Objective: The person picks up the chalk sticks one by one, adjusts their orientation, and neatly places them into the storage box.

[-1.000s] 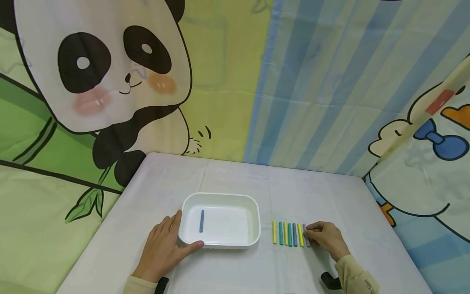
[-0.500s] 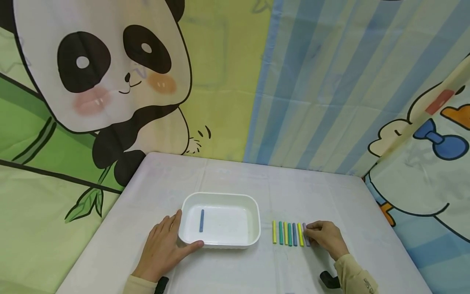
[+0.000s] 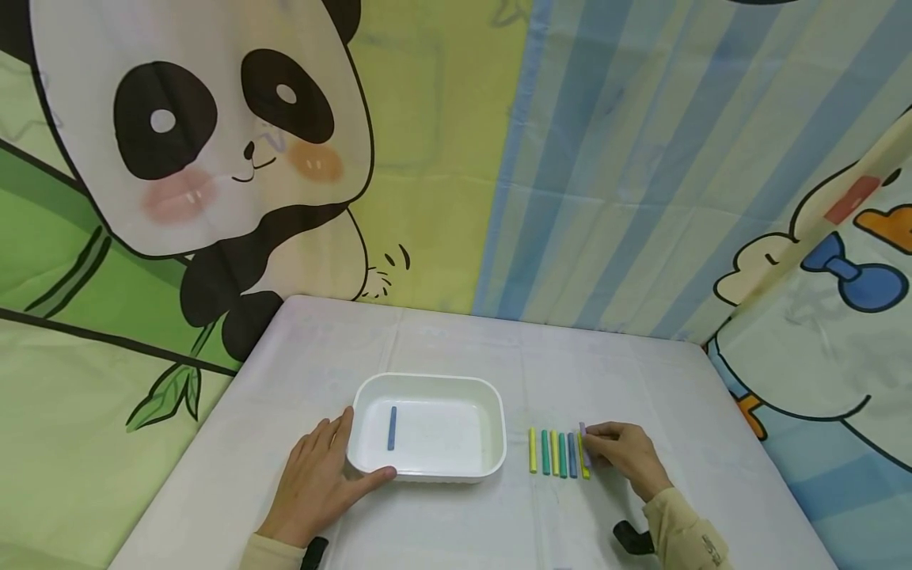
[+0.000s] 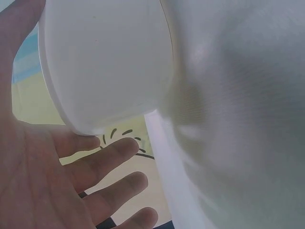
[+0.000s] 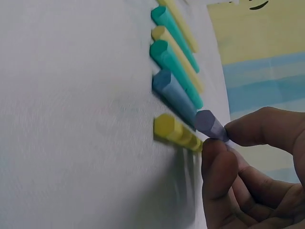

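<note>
My right hand pinches a purple chalk stick between thumb and fingers, raised just above the table. Under it lies a yellow chalk stick, the right end of a row. Leftward the row continues with a blue chalk stick and several green and yellow ones, such as a green chalk stick. My left hand rests with spread, fairly straight fingers against the left end of a white tray, its thumb at the near rim. Inside the tray lies one blue chalk stick.
A white cloth covers the table. Behind it hangs a curtain with a panda print on the left and blue stripes on the right. A black strap piece shows by the right sleeve.
My right hand has lifted the purple chalk stick off the table and moved slightly left, over the yellow one. The left hand and tray have stayed put.
</note>
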Demonstrator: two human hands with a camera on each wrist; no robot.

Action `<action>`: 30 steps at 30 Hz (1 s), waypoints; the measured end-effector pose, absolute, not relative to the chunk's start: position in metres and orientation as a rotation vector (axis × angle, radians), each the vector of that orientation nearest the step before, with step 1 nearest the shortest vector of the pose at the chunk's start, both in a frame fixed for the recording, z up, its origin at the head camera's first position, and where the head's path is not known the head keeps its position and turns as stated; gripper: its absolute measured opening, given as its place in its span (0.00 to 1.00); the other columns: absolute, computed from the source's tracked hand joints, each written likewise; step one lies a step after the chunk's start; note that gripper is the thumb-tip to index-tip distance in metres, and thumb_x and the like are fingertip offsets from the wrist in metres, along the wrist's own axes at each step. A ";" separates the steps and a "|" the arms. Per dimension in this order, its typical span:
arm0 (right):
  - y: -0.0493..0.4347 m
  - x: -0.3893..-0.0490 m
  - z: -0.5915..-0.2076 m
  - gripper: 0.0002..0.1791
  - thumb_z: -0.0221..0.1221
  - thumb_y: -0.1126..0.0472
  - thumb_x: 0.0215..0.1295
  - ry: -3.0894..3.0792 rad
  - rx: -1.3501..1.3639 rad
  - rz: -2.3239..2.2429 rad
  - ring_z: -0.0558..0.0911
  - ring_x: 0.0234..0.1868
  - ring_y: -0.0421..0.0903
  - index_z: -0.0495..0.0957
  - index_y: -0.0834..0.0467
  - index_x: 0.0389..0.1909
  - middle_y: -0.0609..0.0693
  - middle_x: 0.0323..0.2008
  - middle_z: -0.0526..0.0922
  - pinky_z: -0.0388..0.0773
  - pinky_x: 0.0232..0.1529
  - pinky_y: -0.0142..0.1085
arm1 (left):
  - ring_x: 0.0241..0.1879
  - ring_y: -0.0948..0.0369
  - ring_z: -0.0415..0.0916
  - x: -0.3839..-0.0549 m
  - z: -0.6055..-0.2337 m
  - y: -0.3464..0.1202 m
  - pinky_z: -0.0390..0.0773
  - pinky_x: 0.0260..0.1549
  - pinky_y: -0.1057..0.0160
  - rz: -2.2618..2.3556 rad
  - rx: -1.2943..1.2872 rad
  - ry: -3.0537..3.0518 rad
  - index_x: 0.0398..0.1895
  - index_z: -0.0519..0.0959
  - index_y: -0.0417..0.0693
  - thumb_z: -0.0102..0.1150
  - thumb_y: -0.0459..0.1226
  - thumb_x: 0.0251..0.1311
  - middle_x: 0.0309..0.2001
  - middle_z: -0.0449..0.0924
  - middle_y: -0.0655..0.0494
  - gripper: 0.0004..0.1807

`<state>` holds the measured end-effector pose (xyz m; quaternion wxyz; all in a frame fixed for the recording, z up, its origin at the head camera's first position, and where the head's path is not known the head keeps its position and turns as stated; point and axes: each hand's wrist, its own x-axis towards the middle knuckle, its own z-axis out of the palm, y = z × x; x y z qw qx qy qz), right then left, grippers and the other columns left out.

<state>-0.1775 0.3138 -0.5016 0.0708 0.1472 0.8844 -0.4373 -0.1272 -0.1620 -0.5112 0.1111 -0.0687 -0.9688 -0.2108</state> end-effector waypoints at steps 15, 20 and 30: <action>0.270 -0.181 -0.493 0.21 0.69 0.55 0.64 2.524 0.369 -1.519 0.84 0.40 0.47 0.83 0.64 0.53 0.53 0.43 0.86 0.85 0.42 0.40 | 0.65 0.40 0.66 -0.127 -0.511 -0.162 0.65 0.64 0.39 -0.621 -0.202 -2.847 0.75 0.62 0.34 0.57 0.79 0.45 0.66 0.71 0.37 0.68; 0.254 -0.181 -0.487 0.21 0.69 0.56 0.64 2.447 0.301 -1.619 0.85 0.42 0.48 0.83 0.65 0.53 0.54 0.44 0.86 0.85 0.45 0.43 | 0.66 0.40 0.66 -0.126 -0.510 -0.162 0.65 0.64 0.39 -0.629 -0.200 -2.853 0.75 0.62 0.34 0.57 0.79 0.45 0.66 0.71 0.37 0.68; 0.227 -0.183 -0.477 0.26 0.70 0.51 0.63 2.277 0.149 -1.777 0.84 0.45 0.51 0.81 0.64 0.56 0.59 0.49 0.84 0.85 0.48 0.41 | 0.66 0.39 0.66 -0.126 -0.510 -0.162 0.64 0.65 0.38 -0.637 -0.194 -2.853 0.75 0.61 0.34 0.57 0.79 0.45 0.66 0.71 0.36 0.68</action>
